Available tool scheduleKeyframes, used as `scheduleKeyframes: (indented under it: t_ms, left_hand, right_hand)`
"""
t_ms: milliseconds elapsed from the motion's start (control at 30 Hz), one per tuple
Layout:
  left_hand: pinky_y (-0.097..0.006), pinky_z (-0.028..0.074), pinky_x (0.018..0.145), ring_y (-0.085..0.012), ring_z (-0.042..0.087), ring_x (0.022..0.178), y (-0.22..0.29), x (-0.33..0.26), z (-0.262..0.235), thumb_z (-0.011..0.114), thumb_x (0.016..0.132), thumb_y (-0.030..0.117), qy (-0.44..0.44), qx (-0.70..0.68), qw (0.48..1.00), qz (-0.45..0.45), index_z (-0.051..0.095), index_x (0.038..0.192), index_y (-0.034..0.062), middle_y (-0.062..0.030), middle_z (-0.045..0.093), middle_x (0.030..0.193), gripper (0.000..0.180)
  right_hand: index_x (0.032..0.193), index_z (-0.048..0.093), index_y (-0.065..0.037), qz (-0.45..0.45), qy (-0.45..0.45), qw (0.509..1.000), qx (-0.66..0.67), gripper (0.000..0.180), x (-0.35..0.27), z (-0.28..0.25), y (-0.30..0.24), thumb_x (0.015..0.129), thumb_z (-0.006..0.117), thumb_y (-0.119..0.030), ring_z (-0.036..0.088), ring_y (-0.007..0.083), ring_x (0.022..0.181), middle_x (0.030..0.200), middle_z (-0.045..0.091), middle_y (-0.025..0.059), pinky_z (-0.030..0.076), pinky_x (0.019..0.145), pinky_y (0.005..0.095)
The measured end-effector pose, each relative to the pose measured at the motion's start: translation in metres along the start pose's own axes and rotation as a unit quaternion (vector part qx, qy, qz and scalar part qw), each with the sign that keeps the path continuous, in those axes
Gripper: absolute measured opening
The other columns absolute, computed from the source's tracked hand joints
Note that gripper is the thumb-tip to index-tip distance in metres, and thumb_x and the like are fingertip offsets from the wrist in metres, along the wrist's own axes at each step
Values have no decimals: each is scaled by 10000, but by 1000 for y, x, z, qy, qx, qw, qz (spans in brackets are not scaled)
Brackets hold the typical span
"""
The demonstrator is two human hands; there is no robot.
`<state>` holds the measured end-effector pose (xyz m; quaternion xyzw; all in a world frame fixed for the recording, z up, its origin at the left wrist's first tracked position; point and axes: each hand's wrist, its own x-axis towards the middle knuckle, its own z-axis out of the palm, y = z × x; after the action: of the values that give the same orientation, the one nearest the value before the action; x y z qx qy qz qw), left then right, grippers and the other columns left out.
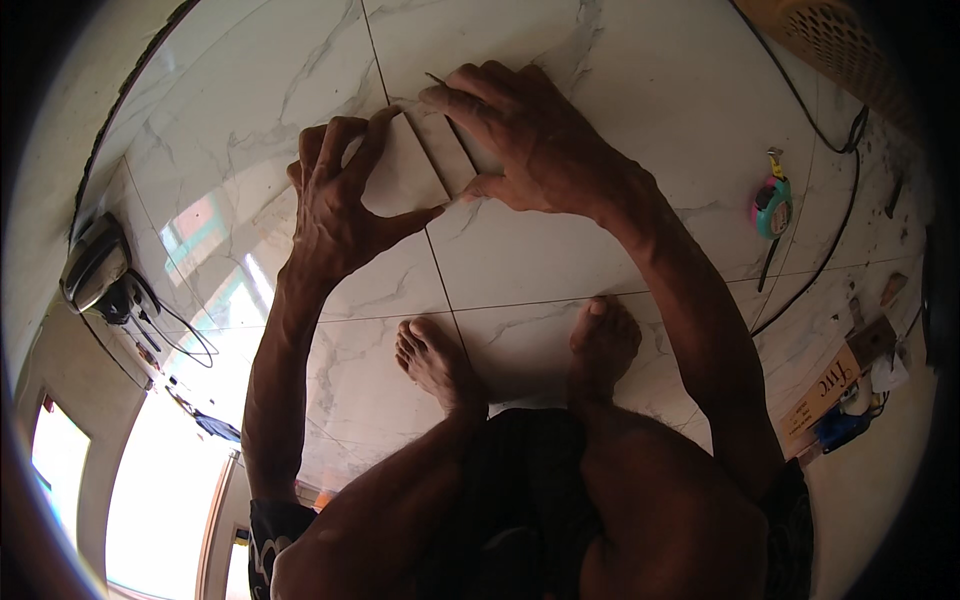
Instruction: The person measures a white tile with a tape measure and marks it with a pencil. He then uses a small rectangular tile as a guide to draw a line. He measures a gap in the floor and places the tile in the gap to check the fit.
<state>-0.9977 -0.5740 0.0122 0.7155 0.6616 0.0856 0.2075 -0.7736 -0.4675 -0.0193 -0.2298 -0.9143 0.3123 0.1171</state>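
Two flat, pale, tile-like pieces lie edge to edge on the floor between my hands. My left hand spans the left flat piece, forefinger at its far corner and thumb at its near corner. My right hand reaches over the narrow strip, thumb at its near end and fingers at its far end. Dark lines mark both long edges of the strip. A thin dark tip sticks out beyond the right fingers; the rest of it is hidden.
Glossy, grey-veined white tiles make up the floor. To the right lie a teal and pink tape measure, a black cable and a cardboard box. A dark corded power tool sits at the left. My bare feet stand close in front.
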Motion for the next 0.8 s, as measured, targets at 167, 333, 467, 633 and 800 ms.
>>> scheduleKeyframes:
  t_ms: [167,333,467,633,800]
  left_hand:
    - [-504,445,867,-314,469,1178,1,-1,0,1004,562,418,-2,7,1000,-8,621,1395,71,-56,547,1249,980]
    - [-497,441,878,-310,468,1170,2,-1,2,1005,560,434,5,2,1000,-10,622,1395,75,-57,546,1249,986]
    - [-494,438,886,-307,466,1171,2,-1,1,1004,561,437,2,3,1000,-13,619,1399,74,-53,546,1253,991]
    - [-493,434,887,-308,463,1179,3,0,2,1000,562,440,2,7,1000,-12,613,1404,63,-50,549,1257,1000]
    - [-497,435,886,-309,463,1182,5,-1,0,995,574,433,-6,9,1000,-26,611,1403,54,-47,553,1258,989]
  right_hand:
    - [1392,558,-18,1,-1,1000,-3,834,-1,0,1,699,919,-309,514,272,1325,1402,544,110,415,1076,446]
    - [1387,560,-20,2,1,1000,-7,838,0,0,0,692,921,-317,521,268,1314,1393,547,106,418,1073,443]
    - [1374,567,-24,1,5,1000,-1,828,0,0,0,685,926,-311,529,265,1299,1377,554,96,425,1061,441]
    - [1362,573,-27,2,6,1000,1,823,0,0,0,676,931,-307,534,261,1291,1360,560,90,431,1047,438]
    - [1364,567,-27,0,5,1000,5,826,1,0,1,676,931,-303,537,259,1288,1350,564,92,432,1043,435]
